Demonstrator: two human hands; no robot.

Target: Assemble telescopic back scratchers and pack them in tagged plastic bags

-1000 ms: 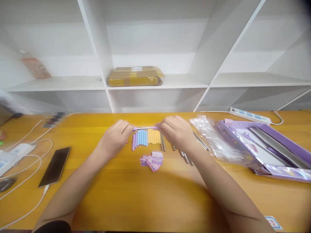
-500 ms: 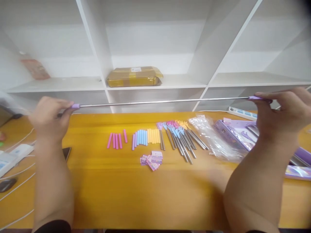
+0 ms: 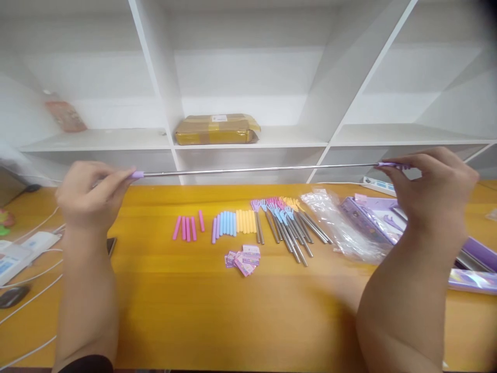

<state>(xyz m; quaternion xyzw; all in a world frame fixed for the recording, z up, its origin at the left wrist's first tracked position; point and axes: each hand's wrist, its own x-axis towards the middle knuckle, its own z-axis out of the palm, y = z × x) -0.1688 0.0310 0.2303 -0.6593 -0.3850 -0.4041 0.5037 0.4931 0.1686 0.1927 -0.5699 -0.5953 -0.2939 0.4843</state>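
Stretched level between my hands is an extended telescopic back scratcher (image 3: 252, 169) with a thin metal rod. My left hand (image 3: 91, 194) pinches its light purple grip at one end. At the other end, the fingers of my right hand (image 3: 430, 178) are closed on the purple claw head, which they partly cover. Below the rod lies a pile of back scratchers (image 3: 287, 228) with purple, blue, pink and yellow claws. Beside it are rows of yellow grips (image 3: 245, 221), blue grips (image 3: 227, 224) and loose pink grips (image 3: 186, 228). Small printed cards (image 3: 244, 259) lie in front.
Clear plastic bags (image 3: 345, 233) and an open purple box (image 3: 365, 228) are on the table's right, partly behind my right arm. Power strips (image 3: 378, 185) and white cables lie at both sides. A taped carton (image 3: 217, 129) sits on the white shelf behind.
My hands have come closer together, the left moving right and the right moving left. The rod between them looks shorter. The things on the table have stayed in place.
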